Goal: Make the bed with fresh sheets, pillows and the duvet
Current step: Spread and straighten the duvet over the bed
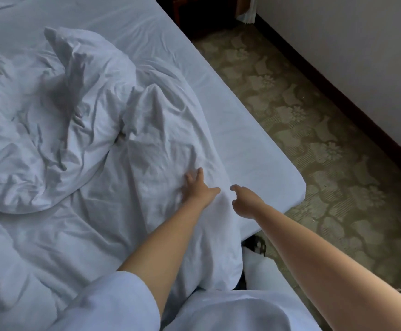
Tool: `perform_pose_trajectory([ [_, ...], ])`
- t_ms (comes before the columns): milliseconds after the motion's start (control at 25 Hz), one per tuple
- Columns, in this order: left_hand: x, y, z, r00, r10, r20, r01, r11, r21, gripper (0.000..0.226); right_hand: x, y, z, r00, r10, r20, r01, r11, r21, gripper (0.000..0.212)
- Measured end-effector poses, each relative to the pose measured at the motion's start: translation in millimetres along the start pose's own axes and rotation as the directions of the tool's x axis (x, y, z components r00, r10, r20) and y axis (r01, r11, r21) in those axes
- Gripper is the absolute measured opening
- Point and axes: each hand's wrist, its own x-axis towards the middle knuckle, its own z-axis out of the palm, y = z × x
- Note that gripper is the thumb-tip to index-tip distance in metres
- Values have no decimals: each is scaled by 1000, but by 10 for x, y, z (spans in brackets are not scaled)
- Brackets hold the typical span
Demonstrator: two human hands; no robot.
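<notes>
- The duvet (80, 130) lies crumpled on the bed (254, 149), bunched toward the far left, its near edge at the corner.
- The left hand (198, 187) rests on it, fingers spread, gripping nothing.
- The right hand (244, 199) hovers just beside that edge, fingers loosely curled, empty.
- No clear long axis.
</notes>
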Motion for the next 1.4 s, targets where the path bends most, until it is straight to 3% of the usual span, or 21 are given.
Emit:
perform_pose_trajectory([
  [120, 209, 169, 166, 993, -106, 44, 102, 992, 80, 107, 238, 145, -62, 999, 33, 12, -34, 997, 68, 55],
  [280, 377, 213, 384, 980, -198, 0, 190, 938, 289, 123, 526, 352, -88, 997, 64, 52, -71, 988, 138, 53],
  [480, 623, 116, 467, 983, -171, -69, 183, 862, 473, 106, 771, 547, 28, 984, 79, 161, -102, 985, 139, 51],
  [720, 549, -166, 100, 990, -88, -113, 118, 949, 292, 71, 851, 419, 84, 977, 85, 197, -119, 979, 167, 50],
  [960, 178, -299, -40, 976, -27, -215, 54, 991, 123, 73, 707, -54, 285, 979, 2, 202, -46, 976, 214, 49],
  [1120, 27, -707, -412, 933, -16, -359, 32, 999, 38, 75, 619, -342, 385, 983, -71, 171, 47, 989, 138, 49],
  [1240, -67, -1175, -725, 865, -80, -496, 95, 995, 5, 74, 609, -582, 413, 983, -104, 151, 92, 992, 86, 50],
  [1400, -15, -1677, -1078, 819, -156, -552, 220, 974, 51, 63, 645, -910, 501, 978, -144, 153, 130, 987, 94, 52],
])
